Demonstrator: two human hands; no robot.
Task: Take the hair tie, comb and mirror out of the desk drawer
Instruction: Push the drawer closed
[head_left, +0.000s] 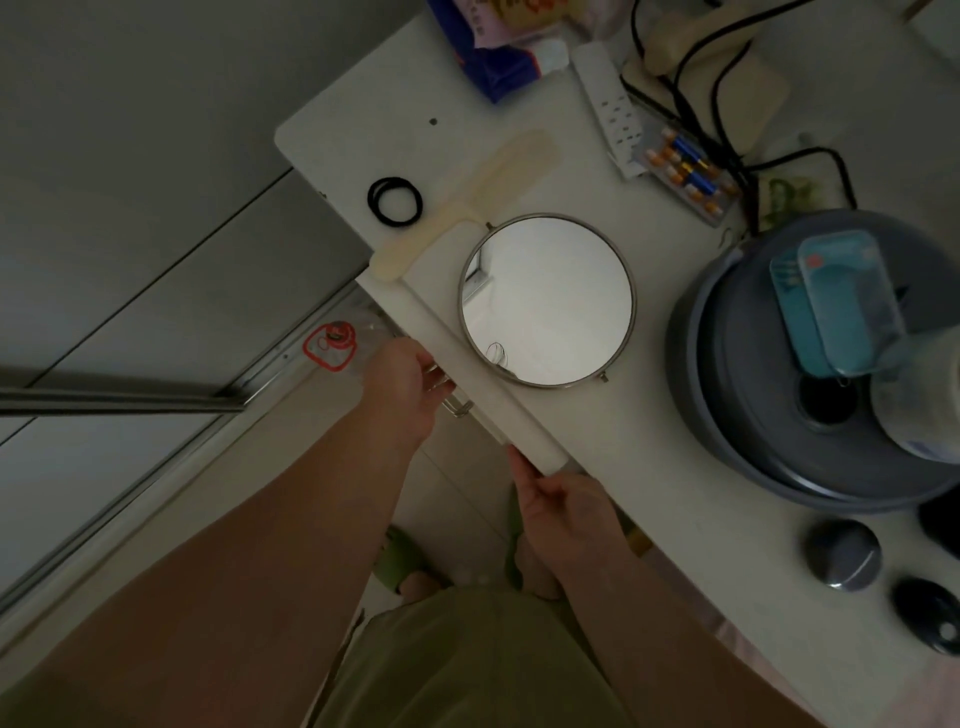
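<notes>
The hair tie (395, 201), the comb (467, 202) and the round mirror (546, 300) all lie on the white desk top (675, 467), side by side, so nothing is left to take out. The drawer front (457, 374) runs in a long line along the desk edge, from far left to near right. The left hand (402, 392) is on the metal handle (457, 405), fingers curled at it. The right hand (563, 512) touches the near end of the drawer front, fingers loose, holding nothing. I think both hands are set to push it shut.
</notes>
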